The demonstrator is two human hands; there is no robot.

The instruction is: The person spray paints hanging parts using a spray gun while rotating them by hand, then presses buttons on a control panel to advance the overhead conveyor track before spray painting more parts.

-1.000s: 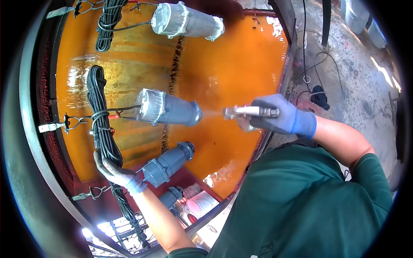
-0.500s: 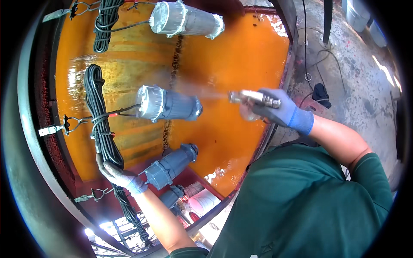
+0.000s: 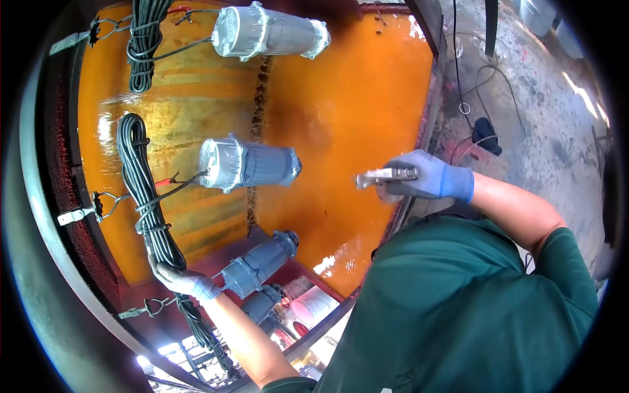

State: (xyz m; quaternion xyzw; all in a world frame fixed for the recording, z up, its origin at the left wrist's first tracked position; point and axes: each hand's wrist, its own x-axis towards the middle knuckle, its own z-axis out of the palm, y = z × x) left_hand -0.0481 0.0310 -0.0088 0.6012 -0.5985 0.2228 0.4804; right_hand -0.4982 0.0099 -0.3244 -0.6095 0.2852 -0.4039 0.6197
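Spraying seems the step in hand: the right hand (image 3: 422, 175), near the orange booth's (image 3: 354, 98) right edge, grips a spray gun (image 3: 393, 174); the left hand (image 3: 182, 281), its grip unclear, touches a black cable bundle (image 3: 147, 196) toward the lower-left corner. Mid-booth hangs a gray pump (image 3: 259, 164), likely demanding steady aim.

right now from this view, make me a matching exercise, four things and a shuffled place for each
1. silver metal spray gun
2. long looped black cable bundle
3. pale pink round bucket
4. green short-sleeved shirt

A. touching the gloved left hand
B. on the person's torso
C. lower centre of the picture, left of the shirt
D. in the gloved right hand

Pairs: 1-D, 2-A, 3-C, 4-B
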